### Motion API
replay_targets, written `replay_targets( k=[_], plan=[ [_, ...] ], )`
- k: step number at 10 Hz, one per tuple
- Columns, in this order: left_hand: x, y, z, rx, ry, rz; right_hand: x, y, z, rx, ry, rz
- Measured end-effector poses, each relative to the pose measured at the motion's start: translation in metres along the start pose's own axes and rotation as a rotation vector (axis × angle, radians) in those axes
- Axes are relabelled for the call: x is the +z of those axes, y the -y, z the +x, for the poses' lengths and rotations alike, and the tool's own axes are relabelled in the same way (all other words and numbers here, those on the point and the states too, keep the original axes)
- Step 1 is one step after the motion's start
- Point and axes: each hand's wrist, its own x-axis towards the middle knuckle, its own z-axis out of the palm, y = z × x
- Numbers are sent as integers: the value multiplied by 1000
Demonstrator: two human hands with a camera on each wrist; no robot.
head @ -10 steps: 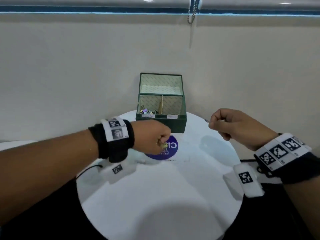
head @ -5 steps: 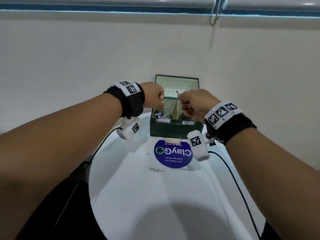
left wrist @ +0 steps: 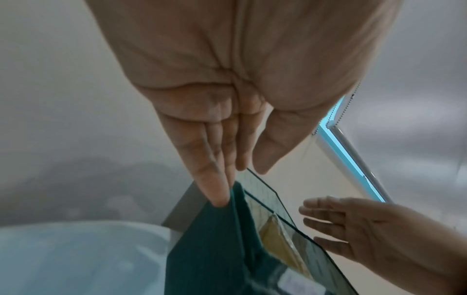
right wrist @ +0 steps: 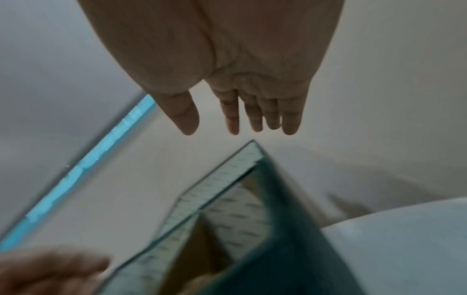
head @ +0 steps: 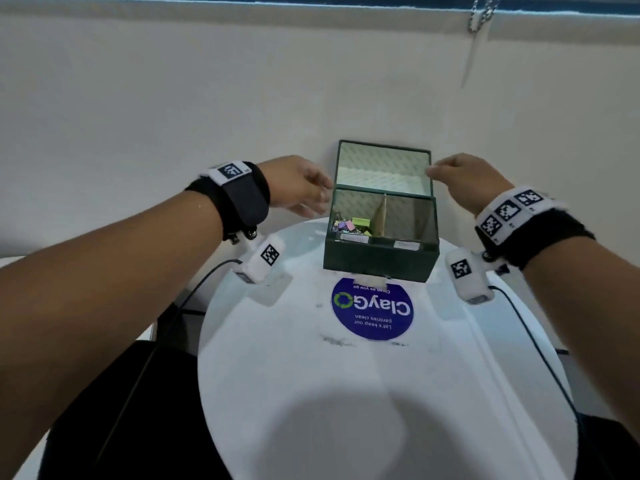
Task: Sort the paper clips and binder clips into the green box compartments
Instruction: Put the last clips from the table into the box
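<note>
Both hands, left and right, released clips, opened, moved apart flanking green box.

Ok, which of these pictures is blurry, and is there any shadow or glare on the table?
Head view: sharp, a soft shadow on the near table, no glare. Left wrist: box slightly soft. Right wrist: blurriest, box and left hand smeared.

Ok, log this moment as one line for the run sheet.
left hand: open, beside green box | right hand: open, by lid | binder clips: left compartment | lid up
</note>
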Motion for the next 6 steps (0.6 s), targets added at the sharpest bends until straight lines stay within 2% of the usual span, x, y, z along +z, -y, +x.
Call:
replay_targets(
  k=[1,2,3,5,6],
  plan=[
    [11,11,-3,-56,52,-93,3,-11,18,109,142,-65],
    [21,16,-5,-53,-6,-95,16,-8,26,221,238,266],
    [27,16,-4,-53,-50,-55,19,5,20,281,223,561],
    [28,14,-16,-101,37,-194,-1,-5,7,235,61,1059],
    [32,14,-31,-120,50,-309,-21,-10,-4,174,-13,1136]
  ],
)
